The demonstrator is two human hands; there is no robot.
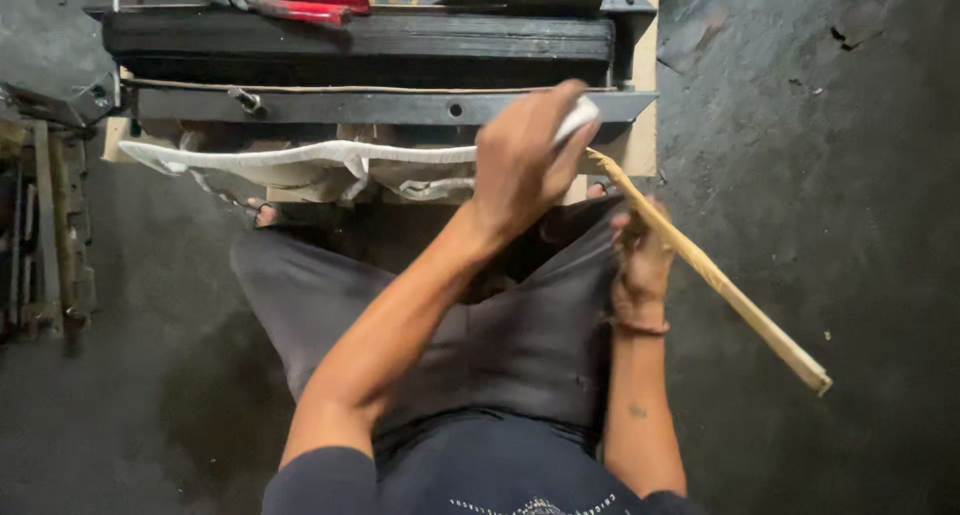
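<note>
My left hand (528, 155) is closed around the end of a white strip of cloth or tape (300, 156), which stretches leftward under a black metal bench. My right hand (640, 260) grips a long pale wooden stick (735, 297) near its upper part. The stick slants from beside my left hand down to the lower right. Its top end meets the white strip at my left fist. Both hands are above my lap, which is covered by dark trousers (500, 335).
A black metal workbench or press (360, 50) stands ahead, with red-handled pliers (300, 7) on top. Crumpled white material (420, 187) lies beneath it. A metal frame (50, 225) stands at the left. The floor (820, 175) is dark concrete.
</note>
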